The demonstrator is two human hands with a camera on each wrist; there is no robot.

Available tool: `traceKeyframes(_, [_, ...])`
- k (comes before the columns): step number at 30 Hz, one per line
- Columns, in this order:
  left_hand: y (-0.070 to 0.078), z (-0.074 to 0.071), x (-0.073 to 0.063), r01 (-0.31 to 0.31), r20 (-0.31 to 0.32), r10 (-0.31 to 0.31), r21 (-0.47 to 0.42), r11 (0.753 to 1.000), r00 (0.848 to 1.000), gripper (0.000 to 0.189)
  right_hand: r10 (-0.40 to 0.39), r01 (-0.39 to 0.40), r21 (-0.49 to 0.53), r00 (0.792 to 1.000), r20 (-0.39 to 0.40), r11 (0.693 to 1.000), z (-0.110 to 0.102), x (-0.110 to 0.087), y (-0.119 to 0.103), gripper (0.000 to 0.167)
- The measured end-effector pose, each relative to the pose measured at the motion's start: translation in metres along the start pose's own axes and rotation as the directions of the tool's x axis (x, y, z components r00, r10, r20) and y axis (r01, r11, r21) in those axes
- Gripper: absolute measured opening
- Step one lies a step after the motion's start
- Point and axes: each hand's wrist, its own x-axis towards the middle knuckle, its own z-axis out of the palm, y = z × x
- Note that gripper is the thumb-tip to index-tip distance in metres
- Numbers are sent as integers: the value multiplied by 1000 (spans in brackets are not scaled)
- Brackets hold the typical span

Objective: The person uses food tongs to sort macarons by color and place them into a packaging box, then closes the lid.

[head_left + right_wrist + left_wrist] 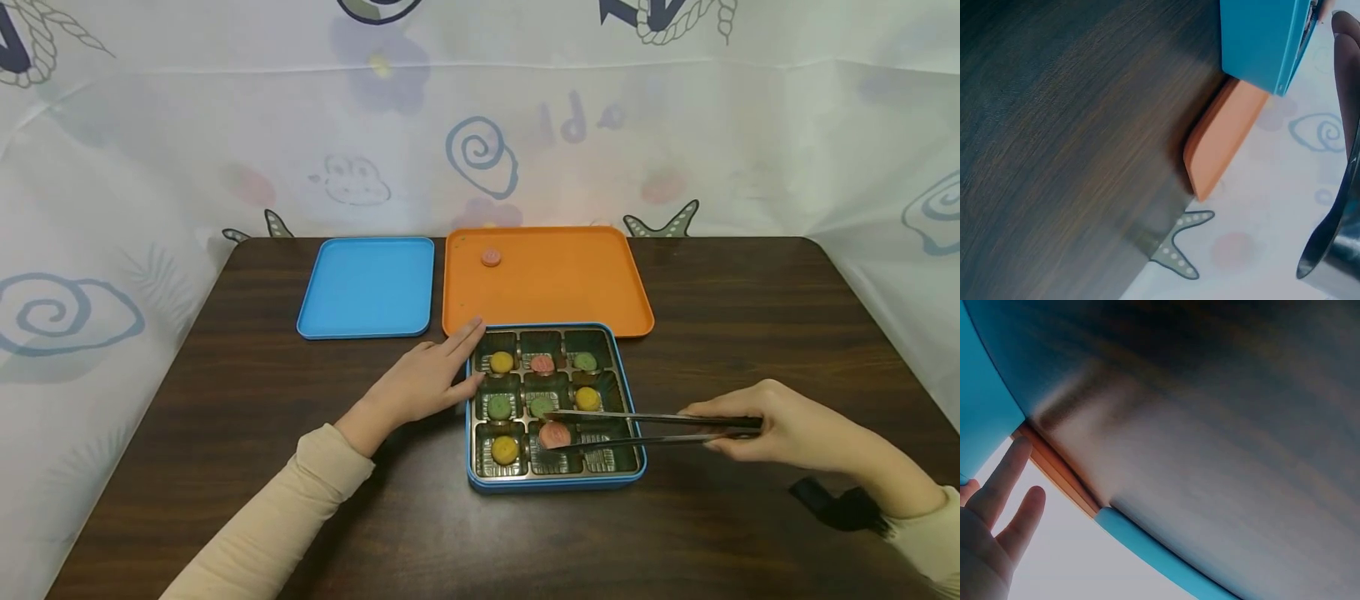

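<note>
My right hand (787, 429) grips metal tongs (667, 419) that reach leftward over a blue-rimmed box (555, 483). Between the tong tips sits a round pink cookie (555, 434), at the bottom middle compartment. Whether it is lifted or touches the compartment floor, I cannot tell. At the box's left side, my left hand (420, 379) rests its extended fingers against the rim. Other compartments hold small round cookies: yellow (502, 362), pink (542, 364) and green (585, 361) in the far row, more green and yellow ones nearer. The right wrist view catches the tongs' shiny curved end (1341, 250).
Behind the box lies an orange tray (570, 275) with one pink cookie (491, 257) near its far left. A blue tray (367, 287) is to its left. All stand on a dark wooden table (720, 517), with a printed cloth (300, 125) behind.
</note>
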Motion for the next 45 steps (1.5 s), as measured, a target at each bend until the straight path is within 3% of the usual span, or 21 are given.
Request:
traceKeyframes(15, [2,-1,-1,4,3,-4,-1,1000,1000,69,54,-54,-16,998,9,998,-2,9,3,47])
traceKeyframes(25, [1,0,0,4,4,-4,1,1000,1000,69,16,-30,-120,993,-115,992,-11,25,8,53])
traceKeyframes(35, [0,0,0,1,4,-1,2,1000,1000,70,137,-184,-201,964,-227,962,-21,63,-1,45])
traceKeyframes(45, [1,-1,0,3,10,-3,0,1000,1000,70,344,-388,-172,908,-241,905,-26,112,3,44])
